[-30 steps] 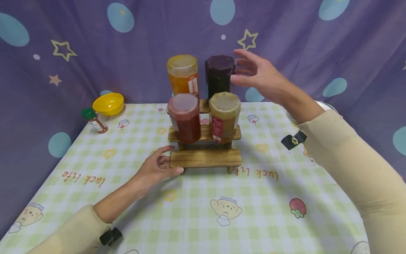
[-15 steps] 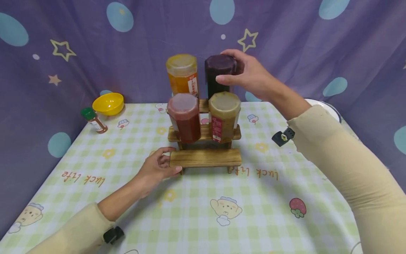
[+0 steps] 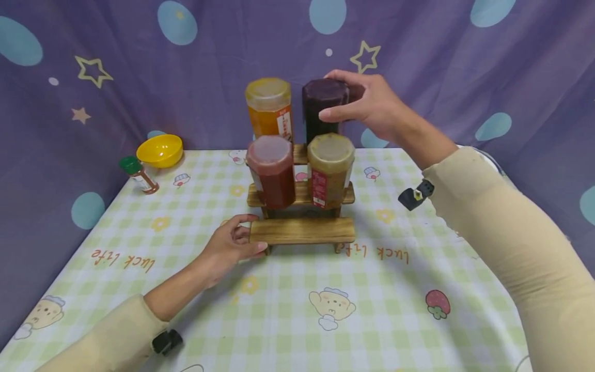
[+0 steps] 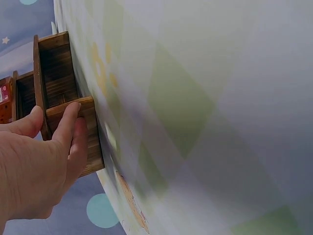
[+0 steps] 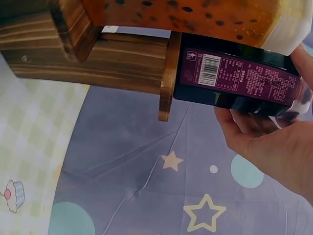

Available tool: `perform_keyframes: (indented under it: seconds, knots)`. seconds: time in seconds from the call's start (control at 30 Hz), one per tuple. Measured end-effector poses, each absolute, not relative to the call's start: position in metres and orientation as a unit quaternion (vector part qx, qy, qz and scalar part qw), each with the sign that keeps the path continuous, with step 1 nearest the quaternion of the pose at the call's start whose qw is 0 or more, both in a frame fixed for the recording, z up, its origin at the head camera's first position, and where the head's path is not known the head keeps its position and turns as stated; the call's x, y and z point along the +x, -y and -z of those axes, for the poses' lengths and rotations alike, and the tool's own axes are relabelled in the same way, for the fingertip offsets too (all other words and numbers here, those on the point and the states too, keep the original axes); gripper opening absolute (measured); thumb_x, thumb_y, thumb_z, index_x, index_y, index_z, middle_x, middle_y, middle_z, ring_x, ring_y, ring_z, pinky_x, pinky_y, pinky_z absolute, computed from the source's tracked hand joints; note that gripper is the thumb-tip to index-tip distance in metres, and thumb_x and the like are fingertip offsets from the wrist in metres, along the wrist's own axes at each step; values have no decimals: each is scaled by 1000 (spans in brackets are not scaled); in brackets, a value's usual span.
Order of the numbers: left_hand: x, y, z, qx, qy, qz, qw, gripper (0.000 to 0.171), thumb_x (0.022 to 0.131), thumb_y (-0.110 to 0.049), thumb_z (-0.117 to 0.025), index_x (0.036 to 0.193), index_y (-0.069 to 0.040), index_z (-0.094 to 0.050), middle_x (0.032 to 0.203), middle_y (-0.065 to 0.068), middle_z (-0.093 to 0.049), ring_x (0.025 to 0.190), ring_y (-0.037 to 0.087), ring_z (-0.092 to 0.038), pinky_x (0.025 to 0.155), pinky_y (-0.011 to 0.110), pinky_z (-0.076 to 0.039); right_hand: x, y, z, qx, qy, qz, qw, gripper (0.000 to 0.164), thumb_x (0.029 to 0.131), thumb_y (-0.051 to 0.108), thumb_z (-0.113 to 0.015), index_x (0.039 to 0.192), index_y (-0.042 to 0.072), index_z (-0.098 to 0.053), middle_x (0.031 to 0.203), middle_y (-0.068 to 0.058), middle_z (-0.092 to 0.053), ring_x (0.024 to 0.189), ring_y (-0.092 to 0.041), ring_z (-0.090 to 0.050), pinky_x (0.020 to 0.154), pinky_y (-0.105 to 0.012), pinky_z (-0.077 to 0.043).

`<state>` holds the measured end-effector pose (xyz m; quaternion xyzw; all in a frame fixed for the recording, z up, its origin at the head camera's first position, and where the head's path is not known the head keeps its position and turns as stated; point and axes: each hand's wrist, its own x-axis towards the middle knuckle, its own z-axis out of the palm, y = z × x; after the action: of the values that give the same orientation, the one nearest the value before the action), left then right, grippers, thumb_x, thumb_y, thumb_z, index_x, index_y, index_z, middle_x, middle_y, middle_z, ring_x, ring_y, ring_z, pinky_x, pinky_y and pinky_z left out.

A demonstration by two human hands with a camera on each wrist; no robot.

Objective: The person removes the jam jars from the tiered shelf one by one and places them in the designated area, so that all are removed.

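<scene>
A stepped wooden rack [image 3: 302,231] stands mid-table in the head view. My left hand [image 3: 222,253] grips the left end of its lowest step, thumb in front. In the left wrist view, fingertips [image 4: 72,108] press the wood from one side and the thumb lies opposite. On the top step at right is a dark purple jar [image 3: 318,121]; my right hand [image 3: 374,106] holds it near the lid. The right wrist view shows the jar's barcode label [image 5: 234,73] and its base against the shelf. An orange jar [image 3: 267,121] stands left of it.
On the middle step, a red jar [image 3: 275,186] and a yellowish-brown jar [image 3: 331,178] stand side by side. A yellow bowl [image 3: 160,151] and a green-capped spice bottle [image 3: 139,175] are at the far left. A purple curtain [image 3: 223,46] hangs behind the table.
My right hand has moved left from beside the dark purple jar and closed round its upper part. The left hand keeps its grip on the rack. The jars have not moved.
</scene>
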<state>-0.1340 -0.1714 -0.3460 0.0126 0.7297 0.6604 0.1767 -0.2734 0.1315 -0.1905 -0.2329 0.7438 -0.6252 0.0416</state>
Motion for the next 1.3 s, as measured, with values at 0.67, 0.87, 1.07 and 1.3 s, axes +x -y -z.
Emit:
perform_keyframes:
  seconds: [0.67,0.87,1.07,1.3]
  knots:
    - [-135,168,347,10,-733,-658,174,68,84,3,-71,142,-2,-35,102,9,-40,78,14,-44,91,42,-58,-263,-162,178,-193,-654,731,14,55,67,-11,-82,116,4,-62,96,-12,-67,89,-23,-64,73,-30,-62]
    - [-136,169,347,7,-730,-660,176,69,84,3,-71,142,-2,-34,103,8,-35,81,15,-42,90,42,-58,-258,-179,177,-194,-643,741,-6,52,68,-15,-80,114,1,-62,95,-12,-68,86,-23,-64,72,-29,-62]
    - [-136,168,347,8,-727,-663,178,68,84,4,-71,142,-2,-35,99,7,-34,79,15,-42,91,42,-57,-255,-197,180,-180,-632,753,-14,51,69,-18,-77,114,1,-61,95,-12,-67,87,-24,-64,69,-29,-63]
    - [-137,169,347,7,-724,-666,180,67,84,5,-70,141,-2,-36,96,6,-33,77,14,-43,91,43,-57,-253,-213,188,-177,-609,773,-21,47,69,-25,-72,110,-3,-62,91,-13,-69,82,-22,-66,67,-28,-62]
